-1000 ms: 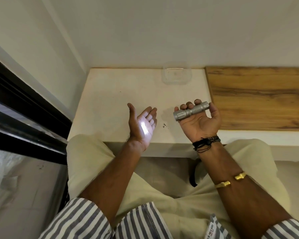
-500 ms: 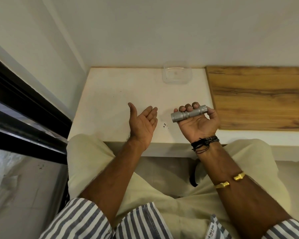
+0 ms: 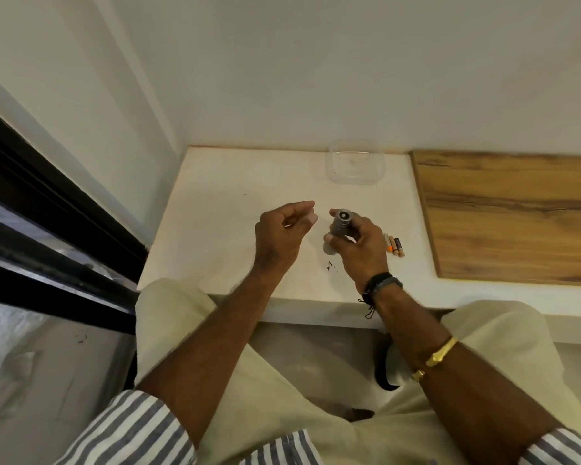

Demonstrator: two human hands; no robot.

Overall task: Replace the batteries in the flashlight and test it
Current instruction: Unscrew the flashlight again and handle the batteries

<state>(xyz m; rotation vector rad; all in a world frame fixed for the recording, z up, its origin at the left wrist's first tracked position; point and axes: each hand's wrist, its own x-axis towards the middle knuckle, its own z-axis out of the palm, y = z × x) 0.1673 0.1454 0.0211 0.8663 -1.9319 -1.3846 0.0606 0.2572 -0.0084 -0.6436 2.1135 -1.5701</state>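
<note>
My right hand (image 3: 359, 248) grips a small silver flashlight (image 3: 339, 226) over the white ledge (image 3: 222, 213), holding it nearly upright with one round end facing up toward me. My left hand (image 3: 280, 233) hovers just left of it, back up, fingers loosely curled and holding nothing that I can see; its fingertips are a short gap from the flashlight. Three small batteries (image 3: 394, 246) with orange and dark ends lie side by side on the ledge, right of my right hand.
A clear plastic container (image 3: 355, 162) sits at the back of the ledge against the wall. A wooden board (image 3: 517, 216) covers the ledge's right part. Dark specks (image 3: 330, 265) lie near the front edge. A black window frame (image 3: 47, 209) runs along the left.
The flashlight's beam on my left palm went out, then my right hand turned the flashlight from lying sideways to upright. My left hand rolled palm down and curled. The batteries are now uncovered.
</note>
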